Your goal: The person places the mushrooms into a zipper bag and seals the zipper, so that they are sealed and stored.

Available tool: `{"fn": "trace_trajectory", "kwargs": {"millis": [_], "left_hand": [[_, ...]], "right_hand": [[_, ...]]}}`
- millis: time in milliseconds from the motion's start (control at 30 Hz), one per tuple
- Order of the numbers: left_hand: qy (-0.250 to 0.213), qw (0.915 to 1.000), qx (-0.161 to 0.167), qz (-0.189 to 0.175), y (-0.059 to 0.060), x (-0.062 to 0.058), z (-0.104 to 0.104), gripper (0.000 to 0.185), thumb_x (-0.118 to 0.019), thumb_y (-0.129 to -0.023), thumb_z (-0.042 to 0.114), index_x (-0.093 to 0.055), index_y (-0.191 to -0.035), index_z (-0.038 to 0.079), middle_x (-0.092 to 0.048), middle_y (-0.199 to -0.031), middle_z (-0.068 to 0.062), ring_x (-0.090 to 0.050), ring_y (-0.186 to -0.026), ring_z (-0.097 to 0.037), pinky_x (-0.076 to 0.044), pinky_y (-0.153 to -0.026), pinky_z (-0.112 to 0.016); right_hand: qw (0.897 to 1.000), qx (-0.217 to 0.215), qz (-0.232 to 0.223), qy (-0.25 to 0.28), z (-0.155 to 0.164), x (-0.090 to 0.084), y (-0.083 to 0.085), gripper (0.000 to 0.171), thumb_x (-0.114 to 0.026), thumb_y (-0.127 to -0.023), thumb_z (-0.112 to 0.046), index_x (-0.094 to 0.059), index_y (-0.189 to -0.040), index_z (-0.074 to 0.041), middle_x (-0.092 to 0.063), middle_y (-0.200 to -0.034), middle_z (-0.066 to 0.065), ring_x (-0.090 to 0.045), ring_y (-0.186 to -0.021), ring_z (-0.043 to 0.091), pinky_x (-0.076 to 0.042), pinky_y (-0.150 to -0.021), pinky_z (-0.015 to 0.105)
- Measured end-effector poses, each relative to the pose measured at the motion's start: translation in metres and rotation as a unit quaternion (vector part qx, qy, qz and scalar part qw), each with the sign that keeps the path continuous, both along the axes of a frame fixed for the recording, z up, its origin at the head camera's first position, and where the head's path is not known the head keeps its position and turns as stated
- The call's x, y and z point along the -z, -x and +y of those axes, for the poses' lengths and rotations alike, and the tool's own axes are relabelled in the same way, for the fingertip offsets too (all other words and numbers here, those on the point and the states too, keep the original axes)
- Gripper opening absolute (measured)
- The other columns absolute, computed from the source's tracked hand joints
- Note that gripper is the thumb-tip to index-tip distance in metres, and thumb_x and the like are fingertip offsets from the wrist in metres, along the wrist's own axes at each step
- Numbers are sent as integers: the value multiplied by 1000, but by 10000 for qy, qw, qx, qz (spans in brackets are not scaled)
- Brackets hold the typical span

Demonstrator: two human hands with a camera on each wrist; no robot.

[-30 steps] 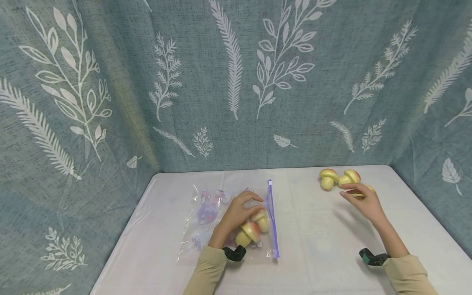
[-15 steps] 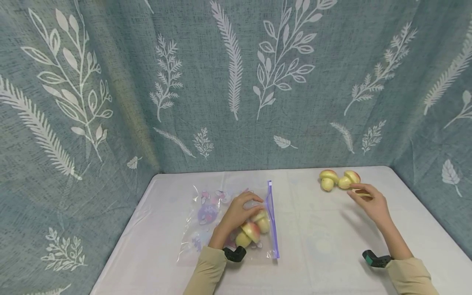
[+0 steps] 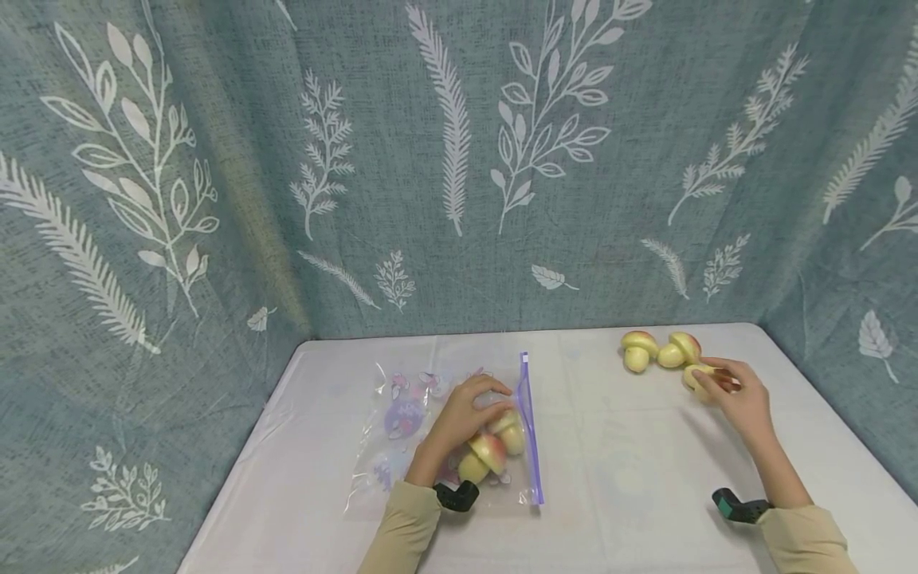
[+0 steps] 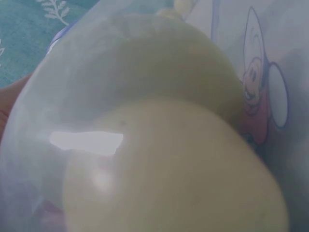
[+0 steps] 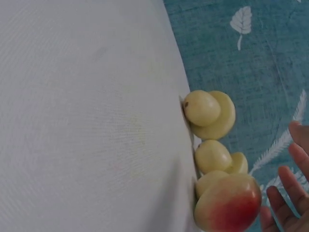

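My left hand (image 3: 462,414) holds the upper film of a clear zip bag (image 3: 387,470) near its purple zip strip (image 3: 532,446), thumb and forefinger curved with a gap between their tips. Inside lie yellow toy mushrooms with red-tinged caps, among them one mushroom (image 3: 488,452) beside the wrist. Through the film, the left wrist view shows a pale mushroom (image 4: 178,169) close up. My right hand (image 3: 742,399) is at a third loose mushroom (image 3: 693,379), partly hidden behind the fingers. In the right wrist view, spread fingers (image 5: 292,186) stand beside its red cap (image 5: 234,203).
Two more loose mushrooms, one on the left (image 3: 637,351) and one on the right (image 3: 680,349), lie near the back edge of the white-covered table (image 3: 610,494). A patterned blue-green curtain (image 3: 402,159) rises behind and at both sides.
My right hand has shifted to the right, and more of the nearest loose mushroom shows beside its fingers. My left hand and the bag have stayed in place.
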State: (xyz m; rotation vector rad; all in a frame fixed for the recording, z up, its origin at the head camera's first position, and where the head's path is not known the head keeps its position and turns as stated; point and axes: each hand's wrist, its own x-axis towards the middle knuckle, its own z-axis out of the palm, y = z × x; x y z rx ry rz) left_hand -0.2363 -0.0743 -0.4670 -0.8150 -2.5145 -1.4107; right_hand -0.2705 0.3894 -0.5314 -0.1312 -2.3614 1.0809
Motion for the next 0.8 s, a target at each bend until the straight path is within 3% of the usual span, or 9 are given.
{"fn": "trace_trajectory", "kwargs": {"millis": [167, 300, 400, 600, 800], "left_hand": [[37, 10000, -5, 71, 0, 0, 1, 18, -68, -84, 30, -68, -97, 18, -67, -99, 6, -57, -111, -19, -32, -111, -41], [46, 10000, -36, 81, 0, 0, 1, 17, -68, -83, 30, -69, -97, 19, -67, -99, 7, -58, -106, -13, -38, -107, -38], [57, 9999, -63, 61, 0, -1, 1, 17, -69, -83, 30, -69, -96, 20, -66, -98, 8, -58, -105, -11, -40, -105, -36], [40, 9999, 0, 104, 0, 1, 1, 19, -68, -83, 32, -68, -97, 19, -67, -99, 7, -58, -105, -14, -39, -105, -38], [8, 10000, 37, 64, 0, 1, 0, 21, -68, -83, 31, -68, -98, 17, -67, -100, 4, -56, -113, -23, -27, -114, -42]], "right_hand": [[9999, 127, 4, -105, 3, 1, -2, 40, -68, -82, -43, -66, -109, -13, -50, -105, -14, -40, -92, -10, -35, -70, 16], [9998, 158, 94, -127, 2, -5, -7, 38, -68, -82, -39, -66, -109, -11, -50, -104, -14, -38, -91, -12, -36, -66, 11], [9999, 158, 30, -17, -7, -21, -17, 38, -68, -83, -35, -66, -109, -7, -52, -104, -6, -39, -90, -10, -36, -65, 7], [9992, 142, -385, 38, -30, -58, -41, 40, -65, -87, -25, -60, -114, 4, -50, -116, 19, -43, -99, 18, -36, -68, 14], [9977, 126, -660, 106, -32, -61, -44, 42, -64, -88, -18, -54, -121, 6, -45, -122, 25, -43, -108, 36, -37, -72, 22]]}}
